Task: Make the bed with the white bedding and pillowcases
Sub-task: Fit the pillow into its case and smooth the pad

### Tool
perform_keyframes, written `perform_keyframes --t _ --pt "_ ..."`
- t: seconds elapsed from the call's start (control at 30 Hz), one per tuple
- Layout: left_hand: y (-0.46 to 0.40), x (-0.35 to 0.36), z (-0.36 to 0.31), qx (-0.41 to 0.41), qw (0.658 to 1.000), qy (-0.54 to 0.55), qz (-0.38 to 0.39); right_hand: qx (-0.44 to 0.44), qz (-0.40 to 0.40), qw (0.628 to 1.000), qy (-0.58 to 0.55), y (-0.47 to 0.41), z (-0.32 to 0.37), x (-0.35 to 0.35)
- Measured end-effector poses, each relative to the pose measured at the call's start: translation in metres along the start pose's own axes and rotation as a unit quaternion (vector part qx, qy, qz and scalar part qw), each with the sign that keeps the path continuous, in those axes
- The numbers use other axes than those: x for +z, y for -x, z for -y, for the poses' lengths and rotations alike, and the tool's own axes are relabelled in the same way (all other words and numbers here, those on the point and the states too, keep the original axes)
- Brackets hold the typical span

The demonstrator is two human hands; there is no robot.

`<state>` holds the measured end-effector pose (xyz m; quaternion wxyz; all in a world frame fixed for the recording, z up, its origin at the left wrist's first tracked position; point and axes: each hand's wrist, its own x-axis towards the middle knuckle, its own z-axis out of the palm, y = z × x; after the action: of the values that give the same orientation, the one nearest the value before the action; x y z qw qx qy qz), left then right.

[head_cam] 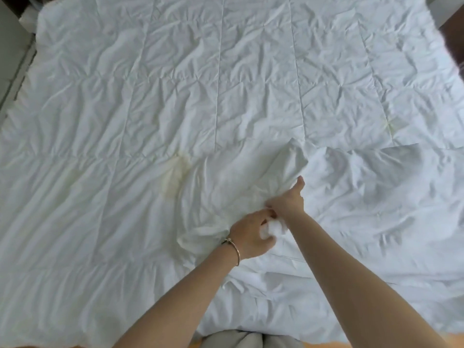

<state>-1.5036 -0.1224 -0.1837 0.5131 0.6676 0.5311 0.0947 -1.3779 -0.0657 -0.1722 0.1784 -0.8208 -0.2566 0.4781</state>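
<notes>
Grey cloth (248,341) nearest; both hands bunch white cover (376,197) over stained quilt (150,96).

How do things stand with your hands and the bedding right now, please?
Left hand and right hand both gripping bunched white cover. Quilt spread flat, yellowish stain showing. Nothing in the way.

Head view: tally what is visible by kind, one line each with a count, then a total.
White quilted duvet spread over the bed: 1
Whiter smooth cover sheet lying at the near right: 1
Hands gripping bunched white fabric, left hand and right hand: 2
Thin metal bracelet on the left wrist: 1
Yellowish stain on the duvet: 1
Total: 6
</notes>
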Motion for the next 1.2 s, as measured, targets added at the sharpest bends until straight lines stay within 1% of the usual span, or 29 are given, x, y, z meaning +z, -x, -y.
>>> perform_keyframes --t 0.03,0.07,0.1,0.13,0.17,0.2,0.23,0.27,0.33,0.4,0.43,0.47,0.5,0.53,0.57,0.6,0.63,0.67,0.73,0.77,0.83,0.9,0.97,1.0,1.07,1.1,1.13,1.17,1.2 --pt "0.0 0.001 -0.001 -0.034 0.995 0.093 0.026 0.008 -0.001 1.0 0.015 -0.001 -0.009 -0.005" --pt "-0.004 -0.001 0.0 -0.061 0.984 0.17 0.005 0.012 0.009 1.0 0.017 -0.004 -0.019 -0.01" --pt "-0.008 -0.006 0.004 -0.081 0.973 0.208 -0.055 0.013 0.024 0.999 0.018 -0.008 -0.027 -0.016" --pt "-0.014 -0.014 0.009 -0.09 0.967 0.194 -0.136 0.013 0.037 0.999 0.021 -0.011 -0.033 -0.021" --pt "-0.02 -0.023 0.019 -0.099 0.962 0.14 -0.213 0.009 0.046 0.999 0.027 -0.014 -0.036 -0.027" --pt "-0.025 -0.032 0.03 -0.116 0.956 0.071 -0.261 -0.002 0.049 0.998 0.036 -0.017 -0.039 -0.032" --pt "-0.029 -0.043 0.038 -0.148 0.95 0.011 -0.274 -0.018 0.051 0.998 0.045 -0.022 -0.041 -0.037" --pt "-0.034 -0.051 0.048 -0.194 0.944 -0.032 -0.266 -0.035 0.056 0.996 0.056 -0.027 -0.044 -0.041" --pt "-0.045 -0.065 0.069 -0.301 0.922 -0.073 -0.234 -0.075 0.072 0.99 0.098 -0.035 -0.046 -0.044" --pt "-0.055 -0.075 0.088 -0.384 0.895 -0.043 -0.221 -0.099 0.074 0.982 0.142 -0.042 -0.047 -0.037" --pt "-0.059 -0.078 0.095 -0.407 0.888 -0.013 -0.216 -0.099 0.047 0.979 0.174 -0.044 -0.046 -0.031" --pt "-0.062 -0.079 0.1 -0.416 0.883 0.013 -0.216 -0.103 -0.002 0.968 0.229 -0.045 -0.044 -0.023" --pt "-0.064 -0.078 0.105 -0.417 0.881 0.039 -0.22 -0.128 -0.053 0.943 0.304 -0.044 -0.039 -0.016" --pt "-0.065 -0.077 0.106 -0.41 0.881 0.062 -0.228 -0.174 -0.088 0.907 0.373 -0.04 -0.034 -0.008" --pt "-0.066 -0.075 0.108 -0.4 0.882 0.087 -0.232 -0.24 -0.097 0.874 0.411 -0.038 -0.029 -0.001" --pt "-0.066 -0.072 0.108 -0.385 0.886 0.113 -0.233 -0.309 -0.082 0.85 0.42 -0.036 -0.024 0.007" --pt "-0.065 -0.07 0.11 -0.359 0.893 0.145 -0.23 -0.362 -0.046 0.832 0.417 -0.034 -0.018 0.016" --pt "-0.065 -0.069 0.112 -0.326 0.9 0.179 -0.228 -0.389 0.0 0.828 0.405 -0.032 -0.01 0.026" --pt "-0.063 -0.066 0.113 -0.266 0.916 0.214 -0.211 -0.377 0.067 0.839 0.387 -0.03 0.009 0.047" --pt "-0.061 -0.066 0.114 -0.239 0.926 0.213 -0.198 -0.367 0.074 0.839 0.396 -0.031 0.018 0.057" --pt "-0.058 -0.071 0.119 -0.185 0.948 0.195 -0.169 -0.357 0.057 0.821 0.441 -0.035 0.037 0.076" --pt "-0.053 -0.082 0.124 -0.125 0.966 0.183 -0.135 -0.344 0.032 0.817 0.461 -0.04 0.061 0.087" --pt "-0.042 -0.097 0.134 -0.073 0.973 0.186 -0.111 -0.321 0.039 0.819 0.474 -0.044 0.088 0.095" --pt "-0.033 -0.107 0.141 -0.057 0.974 0.195 -0.099 -0.298 0.058 0.824 0.479 -0.043 0.101 0.104" --pt "-0.012 -0.133 0.161 -0.035 0.975 0.207 -0.076 -0.24 0.126 0.851 0.45 -0.035 0.124 0.132" --pt "0.0 -0.151 0.175 -0.03 0.975 0.208 -0.073 -0.216 0.168 0.86 0.431 -0.029 0.132 0.152" --pt "0.011 -0.172 0.19 -0.03 0.975 0.207 -0.08 -0.204 0.191 0.869 0.409 -0.025 0.135 0.177" --pt "0.023 -0.196 0.207 -0.034 0.974 0.203 -0.092 -0.203 0.196 0.876 0.39 -0.017 0.139 0.204" --pt "0.037 -0.221 0.227 -0.043 0.973 0.198 -0.108 -0.212 0.187 0.892 0.353 -0.01 0.14 0.235"
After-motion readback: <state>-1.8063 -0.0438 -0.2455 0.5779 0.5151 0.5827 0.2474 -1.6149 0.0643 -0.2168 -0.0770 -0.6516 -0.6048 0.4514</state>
